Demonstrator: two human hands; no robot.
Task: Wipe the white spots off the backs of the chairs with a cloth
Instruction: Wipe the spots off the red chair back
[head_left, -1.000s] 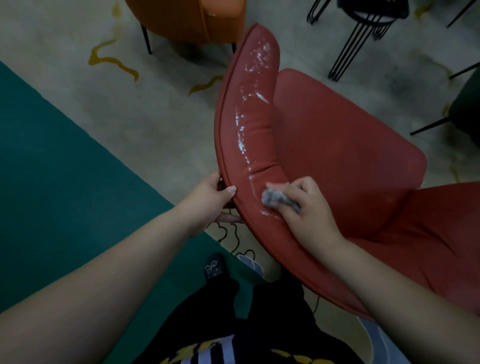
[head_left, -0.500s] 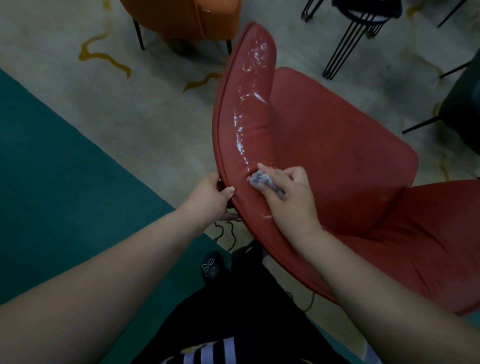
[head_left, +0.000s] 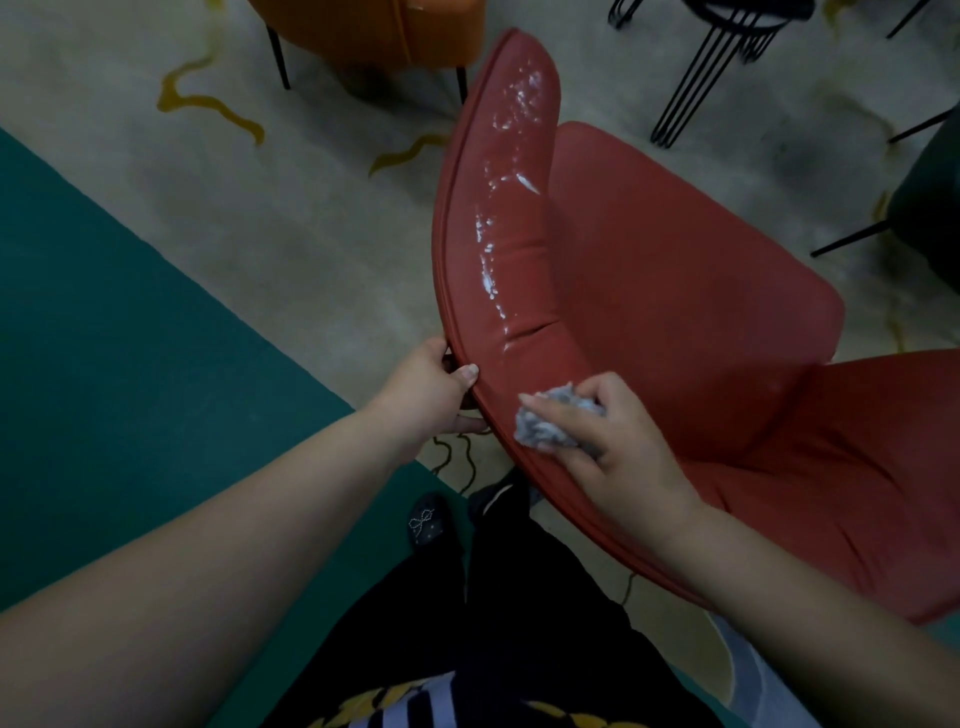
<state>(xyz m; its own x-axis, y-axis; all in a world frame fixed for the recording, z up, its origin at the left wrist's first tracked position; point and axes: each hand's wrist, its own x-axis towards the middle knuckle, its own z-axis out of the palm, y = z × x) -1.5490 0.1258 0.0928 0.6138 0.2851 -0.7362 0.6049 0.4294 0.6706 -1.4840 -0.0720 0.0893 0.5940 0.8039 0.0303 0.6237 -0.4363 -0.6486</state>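
Under right hand (head_left: 618, 447) fingers (head_left: 550, 408): cloth (head_left: 545, 431), pressed on chair back (head_left: 498, 260).

**A lounge or café-style seating area**

Several upholstered seats stand close together: a red chair (head_left: 675, 291), an orange chair (head_left: 374, 31) on thin dark legs, and a dark green chair (head_left: 930, 208) at the right edge. A black wire-legged stool (head_left: 727, 47) (or small table) stands beyond. The patterned carpet (head_left: 260, 197) carries a teal band and yellow squiggles.
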